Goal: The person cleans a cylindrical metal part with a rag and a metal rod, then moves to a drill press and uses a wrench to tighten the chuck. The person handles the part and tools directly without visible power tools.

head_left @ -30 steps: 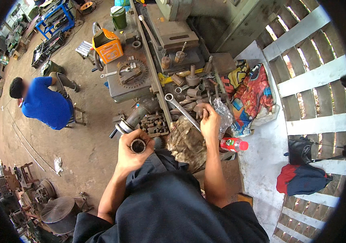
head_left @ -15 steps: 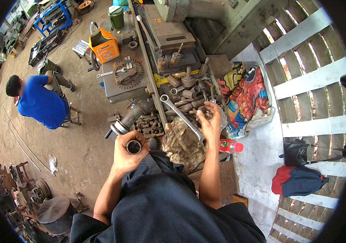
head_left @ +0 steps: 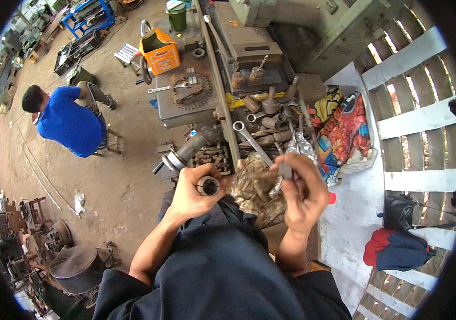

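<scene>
My left hand (head_left: 191,196) is wrapped round a short hollow metal sleeve (head_left: 208,185), its dark open end facing up. To the right of it, my right hand (head_left: 308,194) pinches a bolt (head_left: 285,170) between thumb and fingers. The bolt's grey head shows at the fingertips, and its shank is smeared by motion, pointing left toward the sleeve but apart from it. Beneath the bolt lies a stained, crumpled rag (head_left: 254,197). A combination wrench (head_left: 249,138) rests across the bench's clutter, its lower end hidden behind the right hand.
Sockets and metal parts (head_left: 270,117) crowd the bench. On a plate to the left are a toothed sprocket (head_left: 204,92) and an orange container (head_left: 161,56). A person in blue (head_left: 73,125) sits at the left. A colourful cloth (head_left: 345,128) lies right, beside a slatted wall (head_left: 417,128).
My right hand has come nearer and lower, and a bolt now shows in its fingers. The view has shifted, so the bench sits further right. My left hand still holds the sleeve.
</scene>
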Tool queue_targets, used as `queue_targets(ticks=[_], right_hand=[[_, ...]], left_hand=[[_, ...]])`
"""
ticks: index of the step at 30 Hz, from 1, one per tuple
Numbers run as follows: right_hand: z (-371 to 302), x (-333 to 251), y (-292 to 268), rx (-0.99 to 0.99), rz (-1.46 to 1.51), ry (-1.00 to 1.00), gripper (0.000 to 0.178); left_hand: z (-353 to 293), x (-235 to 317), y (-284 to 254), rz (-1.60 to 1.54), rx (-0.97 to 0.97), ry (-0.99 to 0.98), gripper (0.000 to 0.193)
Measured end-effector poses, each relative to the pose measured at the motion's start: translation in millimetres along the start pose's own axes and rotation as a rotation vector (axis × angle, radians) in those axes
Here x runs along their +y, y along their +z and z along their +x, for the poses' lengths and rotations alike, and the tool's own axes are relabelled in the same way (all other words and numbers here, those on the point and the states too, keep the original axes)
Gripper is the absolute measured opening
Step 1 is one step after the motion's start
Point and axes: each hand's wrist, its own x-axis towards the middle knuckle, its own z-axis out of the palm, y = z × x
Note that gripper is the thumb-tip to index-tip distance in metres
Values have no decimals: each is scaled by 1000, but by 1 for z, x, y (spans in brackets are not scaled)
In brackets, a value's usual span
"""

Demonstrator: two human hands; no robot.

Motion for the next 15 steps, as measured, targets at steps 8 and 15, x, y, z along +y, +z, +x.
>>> queue_targets(ticks=[8, 15], right_hand=[[4, -32, 39, -311, -156, -389, 41], [4, -47, 33, -343, -124, -384, 55]], left_hand=[[-1, 4, -7, 33, -50, 22, 19], [-3, 3, -7, -30, -14, -14, 19]])
